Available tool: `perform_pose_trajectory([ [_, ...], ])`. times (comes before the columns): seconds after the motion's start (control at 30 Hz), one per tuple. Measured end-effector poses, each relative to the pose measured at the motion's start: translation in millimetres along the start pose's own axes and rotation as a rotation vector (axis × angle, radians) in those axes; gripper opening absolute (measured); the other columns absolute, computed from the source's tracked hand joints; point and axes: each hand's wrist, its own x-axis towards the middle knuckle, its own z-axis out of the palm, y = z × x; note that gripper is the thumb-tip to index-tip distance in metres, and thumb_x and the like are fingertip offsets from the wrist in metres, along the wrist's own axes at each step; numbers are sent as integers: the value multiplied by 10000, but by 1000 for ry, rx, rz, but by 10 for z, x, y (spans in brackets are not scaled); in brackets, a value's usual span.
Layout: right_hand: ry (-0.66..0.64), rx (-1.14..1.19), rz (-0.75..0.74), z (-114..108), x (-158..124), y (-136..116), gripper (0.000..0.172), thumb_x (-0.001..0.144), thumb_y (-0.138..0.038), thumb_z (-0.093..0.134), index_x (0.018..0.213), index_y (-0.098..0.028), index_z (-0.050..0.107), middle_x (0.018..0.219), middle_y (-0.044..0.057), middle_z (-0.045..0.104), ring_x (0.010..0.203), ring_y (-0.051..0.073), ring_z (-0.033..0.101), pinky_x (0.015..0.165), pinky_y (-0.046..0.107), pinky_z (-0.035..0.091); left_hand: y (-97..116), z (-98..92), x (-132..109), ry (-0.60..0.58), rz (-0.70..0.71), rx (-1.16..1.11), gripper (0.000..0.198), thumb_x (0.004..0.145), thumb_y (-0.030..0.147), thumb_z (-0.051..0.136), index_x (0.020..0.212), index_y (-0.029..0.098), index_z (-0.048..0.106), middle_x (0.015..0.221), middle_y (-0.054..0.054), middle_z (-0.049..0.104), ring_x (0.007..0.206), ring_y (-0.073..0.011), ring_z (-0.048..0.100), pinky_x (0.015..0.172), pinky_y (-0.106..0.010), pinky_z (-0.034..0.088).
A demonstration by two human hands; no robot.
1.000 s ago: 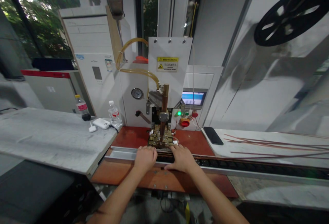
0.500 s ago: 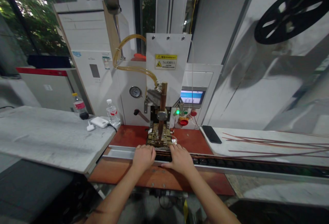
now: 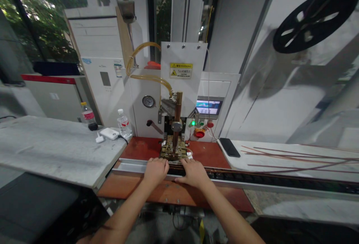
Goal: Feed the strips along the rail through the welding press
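Resting on the metal rail (image 3: 131,167), the left hand (image 3: 156,170) curls and the right hand (image 3: 195,173) spreads, grips unclear.

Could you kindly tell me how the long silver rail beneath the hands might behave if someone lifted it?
The long silver rail is probably stiff, since its edges run straight. Lying low and flat, it seems unlikely to roll. It may be unwieldy and fairly heavy, as it reaches past the picture's right edge.
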Motion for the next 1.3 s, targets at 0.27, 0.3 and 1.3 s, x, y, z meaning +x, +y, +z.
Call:
perform_pose_trajectory([
  [0.27,30,2,45,31,47,-173,763,570,-791,557,1073,-219,516,971,103,621,898,278,591,741,344,423,-73,16,-12,8,29,17,406,911,315,299,786,167,656,764,-90,672,738,-199,586,715,-333,347],
  [0.3,31,-1,55,33,49,-190,762,571,-795,552,1070,-222,515,964,101,623,890,273,595,739,342,423,-84,16,-15,5,30,16,407,911,315,298,789,168,657,766,-90,672,739,-200,587,716,-333,349],
  [1.3,22,-15,44,41,137,-369,470,771,-432,502,1140,-141,491,921,134,645,815,240,616,707,317,420,223,34,86,-40,95,-83,383,921,324,288,1197,177,508,1080,-111,630,984,-203,560,838,-338,379],
])
